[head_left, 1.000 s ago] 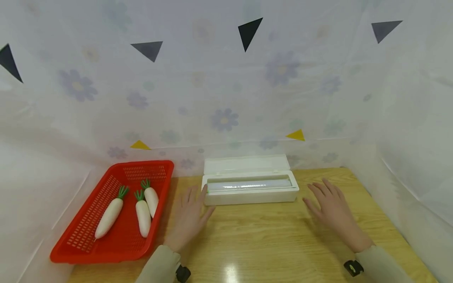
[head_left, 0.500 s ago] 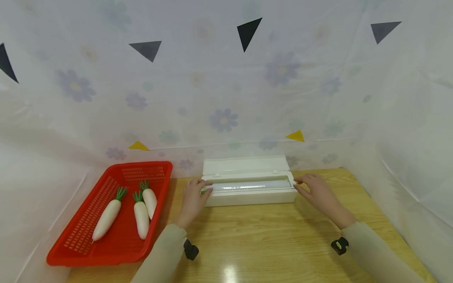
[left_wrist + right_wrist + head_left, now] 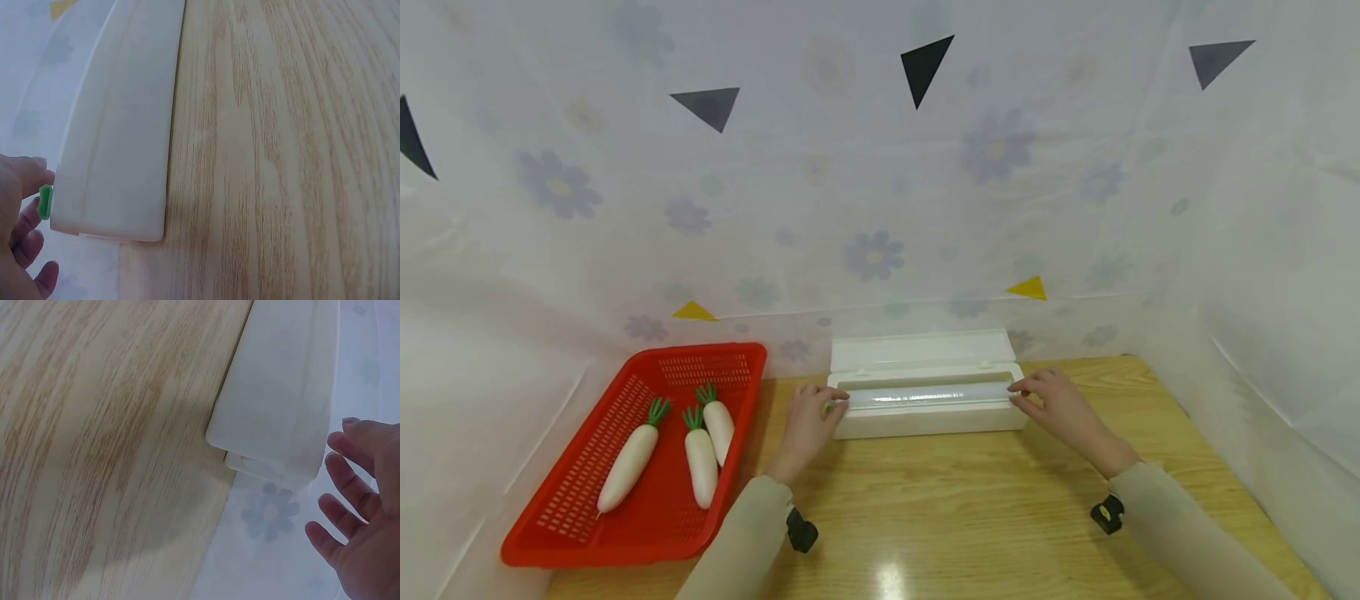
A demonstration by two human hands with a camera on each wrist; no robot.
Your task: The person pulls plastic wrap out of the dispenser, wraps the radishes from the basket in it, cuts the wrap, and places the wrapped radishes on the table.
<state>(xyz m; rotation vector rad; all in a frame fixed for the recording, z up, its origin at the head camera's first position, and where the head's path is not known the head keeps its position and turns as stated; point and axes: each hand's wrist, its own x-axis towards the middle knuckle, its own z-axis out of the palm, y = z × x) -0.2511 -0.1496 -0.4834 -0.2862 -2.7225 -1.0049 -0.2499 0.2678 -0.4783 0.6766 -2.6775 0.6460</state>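
A white cling film dispenser (image 3: 928, 422) lies lengthwise on the table with its lid (image 3: 925, 350) raised at the back. Inside it is a shiny roll of cling film (image 3: 917, 395). My left hand (image 3: 808, 425) pinches with thumb and forefinger at the film's left end; the left wrist view shows a green slider (image 3: 45, 202) beside these fingers, on the dispenser's edge. At the opposite end, the thumb and forefinger of my right hand (image 3: 1063, 412) come together at the film's edge, the other fingers loosely bent (image 3: 340, 515). The thin film between the fingertips hardly shows.
A red plastic basket (image 3: 602, 552) stands left of my left arm. It holds three white radishes with green tops, one of them a long radish (image 3: 628, 467) on the left. The patterned curtain (image 3: 880, 192) hangs right behind the dispenser, over the wooden table (image 3: 940, 508).
Both hands have come in from the sides to the dispenser's ends, their fingers closing at the film. In the last half second my right hand has shifted slightly left. The dispenser stays in place.
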